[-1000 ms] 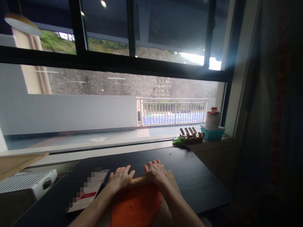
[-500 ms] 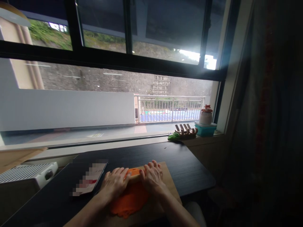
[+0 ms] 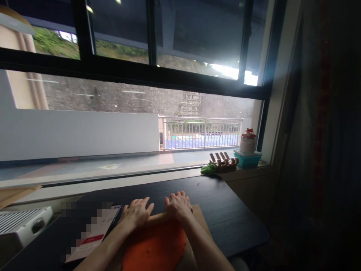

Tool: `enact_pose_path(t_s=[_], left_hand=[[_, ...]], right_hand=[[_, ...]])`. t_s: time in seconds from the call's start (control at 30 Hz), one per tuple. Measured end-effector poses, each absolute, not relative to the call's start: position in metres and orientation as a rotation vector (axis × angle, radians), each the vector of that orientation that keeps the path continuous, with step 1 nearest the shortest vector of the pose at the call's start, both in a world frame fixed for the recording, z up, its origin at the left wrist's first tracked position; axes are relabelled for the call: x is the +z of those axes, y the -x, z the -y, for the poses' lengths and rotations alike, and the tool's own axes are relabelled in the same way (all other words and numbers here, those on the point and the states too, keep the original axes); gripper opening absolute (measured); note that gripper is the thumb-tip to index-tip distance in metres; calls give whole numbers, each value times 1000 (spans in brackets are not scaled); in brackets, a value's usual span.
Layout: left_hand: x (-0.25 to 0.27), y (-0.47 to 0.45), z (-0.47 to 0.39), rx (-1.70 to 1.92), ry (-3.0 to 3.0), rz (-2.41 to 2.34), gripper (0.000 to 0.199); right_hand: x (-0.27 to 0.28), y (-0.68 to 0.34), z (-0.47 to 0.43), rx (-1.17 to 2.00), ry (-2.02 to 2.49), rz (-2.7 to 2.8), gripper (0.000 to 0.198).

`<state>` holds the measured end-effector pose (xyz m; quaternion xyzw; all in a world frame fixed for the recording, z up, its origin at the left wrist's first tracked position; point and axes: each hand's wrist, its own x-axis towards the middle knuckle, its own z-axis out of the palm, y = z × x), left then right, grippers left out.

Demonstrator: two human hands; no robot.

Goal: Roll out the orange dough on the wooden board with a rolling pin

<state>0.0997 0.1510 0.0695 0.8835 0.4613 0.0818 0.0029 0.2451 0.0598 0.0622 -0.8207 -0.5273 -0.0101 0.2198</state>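
At six o'clock on the surface (image 3: 234, 222): orange sheet (image 3: 155, 248), rolling pin (image 3: 156, 219) at its twelve.
Left hand (image 3: 136, 213), right hand (image 3: 179, 207): grip open, laid over rolling pin; uneven pressure might tear orange sheet.

The left hand (image 3: 135, 215) and right hand (image 3: 178, 207) lie palm down over a pale rolling pin (image 3: 156, 218), their fingers stretched forward past it. Nearer the body than both hands spreads a flat orange sheet (image 3: 155, 248); a brown board (image 3: 200, 218) shows just right of the right hand. Left of the left hand, a partly blurred device (image 3: 111, 221) rests on the dark table (image 3: 231, 210). Well beyond the right hand, rightward, a white jar (image 3: 247, 145) stands on a teal box (image 3: 247, 160).
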Motion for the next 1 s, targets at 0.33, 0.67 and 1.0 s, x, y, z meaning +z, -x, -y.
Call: enact_pose_path(t_s=[0.33, 0.67, 1.0], left_hand=[[58, -73, -100, 302, -2946, -1351, 50], [48, -65, -95, 417, -2973, -1326, 52], [69, -102, -144, 227, -2751, -1468, 57]], right_hand=[[53, -221, -10, -109, 2218, 1476, 35], [47, -216, 2, -106, 2183, 1480, 38], [60, -245, -60, 11, 2267, 1481, 43]])
